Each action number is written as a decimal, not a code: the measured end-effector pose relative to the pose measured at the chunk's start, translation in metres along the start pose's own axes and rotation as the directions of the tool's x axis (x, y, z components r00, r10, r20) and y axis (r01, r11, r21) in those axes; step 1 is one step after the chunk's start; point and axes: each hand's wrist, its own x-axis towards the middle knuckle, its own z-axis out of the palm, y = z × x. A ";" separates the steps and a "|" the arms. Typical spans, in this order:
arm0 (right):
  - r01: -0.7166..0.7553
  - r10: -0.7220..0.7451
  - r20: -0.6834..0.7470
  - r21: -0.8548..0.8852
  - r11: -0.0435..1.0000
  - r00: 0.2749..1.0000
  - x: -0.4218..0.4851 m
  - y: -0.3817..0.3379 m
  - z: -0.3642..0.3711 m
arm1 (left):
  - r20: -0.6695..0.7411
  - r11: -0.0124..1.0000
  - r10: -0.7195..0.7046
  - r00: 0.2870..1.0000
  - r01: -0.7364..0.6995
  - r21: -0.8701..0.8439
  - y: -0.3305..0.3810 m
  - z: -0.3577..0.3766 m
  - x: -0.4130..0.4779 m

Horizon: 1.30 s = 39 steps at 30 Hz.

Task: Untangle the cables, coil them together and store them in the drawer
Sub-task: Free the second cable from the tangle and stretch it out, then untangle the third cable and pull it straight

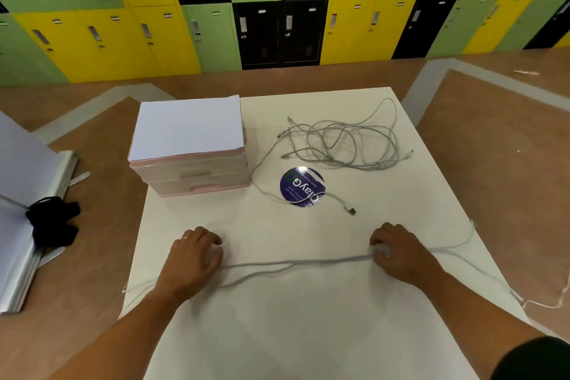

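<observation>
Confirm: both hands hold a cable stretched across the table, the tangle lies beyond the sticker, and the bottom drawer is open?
No: in the head view the bottom drawer is shut. The left hand and right hand do hold the stretched cable; the tangle lies beyond the sticker.

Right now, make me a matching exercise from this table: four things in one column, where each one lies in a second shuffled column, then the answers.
Things:
1. drawer unit
2. tangled cables
3. round sticker
4. stretched cable

Places:
A. held between the left hand and the right hand
B. far right part of the table, in a loose heap
C. far left part of the table, under a white sheet
D. middle of the table, with a cable crossing it

Pairs: 1-C, 2-B, 3-D, 4-A
</observation>
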 end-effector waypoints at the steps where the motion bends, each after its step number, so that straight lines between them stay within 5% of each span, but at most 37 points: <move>1: -0.023 0.024 -0.006 0.026 0.999 1.000 0.004 -0.003 -0.002 | -0.008 0.999 0.022 1.000 -0.022 -0.026 0.012 0.004 0.010; 7: -0.095 0.102 -0.076 0.090 0.991 0.992 0.044 -0.020 -0.014 | 0.002 0.979 0.163 0.987 -0.162 -0.127 0.091 0.024 0.085; 17: -0.039 0.038 0.011 0.204 0.978 0.999 0.099 -0.048 -0.024 | 0.157 0.978 0.070 0.985 -0.099 0.185 0.143 0.061 0.145; 23: 0.015 -0.031 0.088 0.171 0.985 0.996 0.106 -0.059 -0.018 | 0.017 0.940 0.264 0.964 -0.253 -0.228 0.168 0.042 0.139; 28: 0.025 -0.020 -0.017 0.383 0.923 1.000 0.105 -0.082 -0.031 | -0.011 0.802 0.149 0.989 -0.128 -0.584 0.176 0.011 0.140; 39: 0.131 0.137 -0.256 0.802 0.583 0.957 0.116 -0.139 -0.098 | -0.048 0.738 -0.020 0.999 -0.017 -0.674 0.151 -0.013 0.133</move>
